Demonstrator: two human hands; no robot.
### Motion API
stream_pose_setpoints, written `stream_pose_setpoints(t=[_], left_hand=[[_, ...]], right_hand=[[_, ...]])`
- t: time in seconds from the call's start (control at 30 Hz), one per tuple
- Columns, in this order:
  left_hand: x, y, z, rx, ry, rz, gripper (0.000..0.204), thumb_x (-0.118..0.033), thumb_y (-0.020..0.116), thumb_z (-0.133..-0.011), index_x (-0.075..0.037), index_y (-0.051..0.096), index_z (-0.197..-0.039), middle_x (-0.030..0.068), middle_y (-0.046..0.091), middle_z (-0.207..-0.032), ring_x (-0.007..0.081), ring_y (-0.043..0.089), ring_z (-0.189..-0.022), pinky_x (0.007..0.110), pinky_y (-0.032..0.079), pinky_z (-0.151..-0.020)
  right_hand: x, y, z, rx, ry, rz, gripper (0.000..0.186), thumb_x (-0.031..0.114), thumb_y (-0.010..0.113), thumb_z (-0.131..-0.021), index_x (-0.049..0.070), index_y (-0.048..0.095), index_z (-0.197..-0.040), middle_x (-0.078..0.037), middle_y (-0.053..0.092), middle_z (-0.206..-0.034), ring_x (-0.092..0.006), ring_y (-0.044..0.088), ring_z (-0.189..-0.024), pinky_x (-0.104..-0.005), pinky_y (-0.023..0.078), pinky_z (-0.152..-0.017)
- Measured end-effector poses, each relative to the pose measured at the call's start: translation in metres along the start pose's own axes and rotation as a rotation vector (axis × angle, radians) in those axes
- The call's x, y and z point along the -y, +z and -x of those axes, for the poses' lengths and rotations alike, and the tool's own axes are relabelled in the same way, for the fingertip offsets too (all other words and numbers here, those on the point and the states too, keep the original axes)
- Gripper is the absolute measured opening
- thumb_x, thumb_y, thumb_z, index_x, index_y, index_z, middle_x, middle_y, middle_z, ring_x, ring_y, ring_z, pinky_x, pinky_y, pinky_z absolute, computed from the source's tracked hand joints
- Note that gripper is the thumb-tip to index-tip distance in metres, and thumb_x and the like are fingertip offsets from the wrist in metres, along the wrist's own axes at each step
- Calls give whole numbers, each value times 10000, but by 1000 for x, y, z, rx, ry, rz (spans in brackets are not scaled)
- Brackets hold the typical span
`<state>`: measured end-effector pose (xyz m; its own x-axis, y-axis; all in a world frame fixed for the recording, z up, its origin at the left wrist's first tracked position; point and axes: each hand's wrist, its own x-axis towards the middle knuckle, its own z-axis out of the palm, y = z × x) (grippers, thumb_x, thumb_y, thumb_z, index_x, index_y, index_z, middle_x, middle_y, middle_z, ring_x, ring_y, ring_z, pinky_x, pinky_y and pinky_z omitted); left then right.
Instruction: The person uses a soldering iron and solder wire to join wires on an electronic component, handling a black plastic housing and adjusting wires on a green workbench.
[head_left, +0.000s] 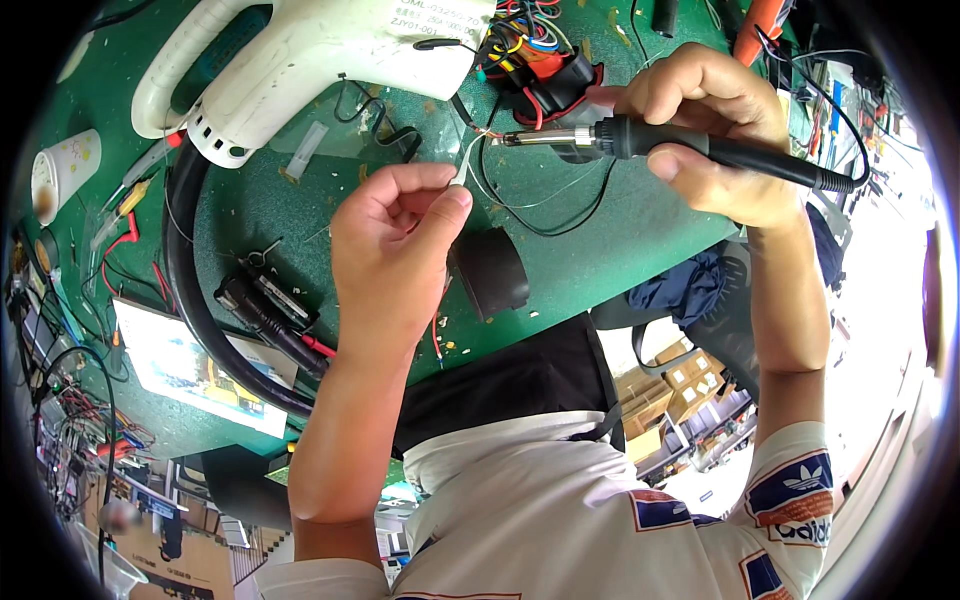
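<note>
My right hand [745,105] grips a soldering iron [720,150] by its black handle, with the metal shaft pointing left. The iron's tip sits at the stripped end of a thin wire [482,130] below the white charging-gun-like housing [350,60]. Close to that joint, my left hand [395,235] pinches a thin, pale solder wire [465,160] between thumb and forefinger. Whether tip and solder touch is too small to tell. A short black sleeve [492,272] lies beside my left hand. Coloured wires [540,40] spill from the housing's right end.
A thick black cable [185,250] curves down from the housing. To the left are a paper cup [65,175], a printed sheet [200,365] and tangled leads. Black tools or probes [270,315] lie inside the cable's curve. The iron's cord [855,130] loops at right.
</note>
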<state>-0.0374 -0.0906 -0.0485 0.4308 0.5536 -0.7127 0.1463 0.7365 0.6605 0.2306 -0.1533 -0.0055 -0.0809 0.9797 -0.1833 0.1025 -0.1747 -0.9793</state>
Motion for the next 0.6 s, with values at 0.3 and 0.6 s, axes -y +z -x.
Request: stream_pose_setpoints(t=[0.3, 0.6], left_hand=[[2, 4, 1, -11, 59, 40, 176, 13, 699, -856, 34, 648, -1023, 36, 641, -828, 66, 571, -721, 201, 460, -636], [4, 3, 1, 0, 53, 34, 192, 13, 705, -851, 26, 655, -1036, 51, 661, -859, 100, 616, -756, 227, 508, -721]], right_hand=[[5, 11, 0, -67, 46, 53, 177, 21, 672, -782, 16, 544, -905, -58, 566, -846, -159, 603, -863, -466, 472, -1013], [1, 10, 2, -40, -16, 125, 181, 4, 700, -776, -2, 571, -902, -43, 569, -904, -162, 647, -983, -328, 522, -927]])
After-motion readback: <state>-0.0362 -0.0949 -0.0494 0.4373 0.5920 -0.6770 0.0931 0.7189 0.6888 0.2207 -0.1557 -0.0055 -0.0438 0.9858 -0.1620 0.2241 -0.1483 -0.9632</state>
